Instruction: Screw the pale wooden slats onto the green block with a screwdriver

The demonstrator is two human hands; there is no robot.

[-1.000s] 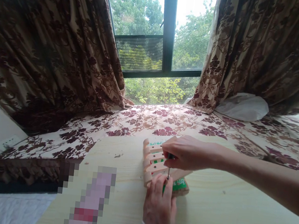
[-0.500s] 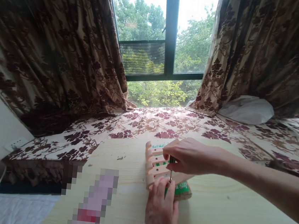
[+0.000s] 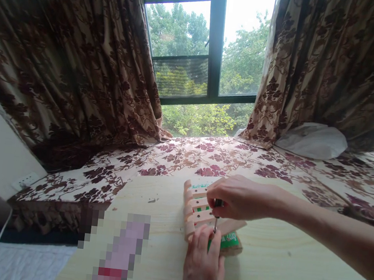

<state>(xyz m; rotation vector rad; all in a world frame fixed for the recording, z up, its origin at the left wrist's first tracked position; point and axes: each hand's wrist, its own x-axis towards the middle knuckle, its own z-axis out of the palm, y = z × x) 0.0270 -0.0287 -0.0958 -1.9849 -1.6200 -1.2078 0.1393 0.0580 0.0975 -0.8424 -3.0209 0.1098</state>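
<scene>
My right hand [image 3: 231, 197] is closed round the dark handle of a screwdriver [image 3: 216, 223], held upright with its shaft pointing down. Its tip meets the near end of a slatted wooden piece [image 3: 200, 217], where pale slats with dark screw heads or holes join a notched rail. At that end, my left hand [image 3: 203, 259] grips the wood, with fingertips on both sides of the screwdriver tip. Whether a screw sits between those fingers cannot be made out. Under the slats lies a green-and-white printed packet [image 3: 229, 241] with a brownish edge.
The work stands on a pale wooden tabletop [image 3: 150, 238]. Small dark bits [image 3: 153, 200] lie left of it, and a pixelated pinkish object [image 3: 125, 245] nearer me. Behind are a flower-patterned covered ledge [image 3: 185, 157], a white bag [image 3: 314, 140], curtains and a window.
The whole view has shifted slightly. My right hand has turned a little on the screwdriver handle, while my left hand keeps its place at the near end of the wood.
</scene>
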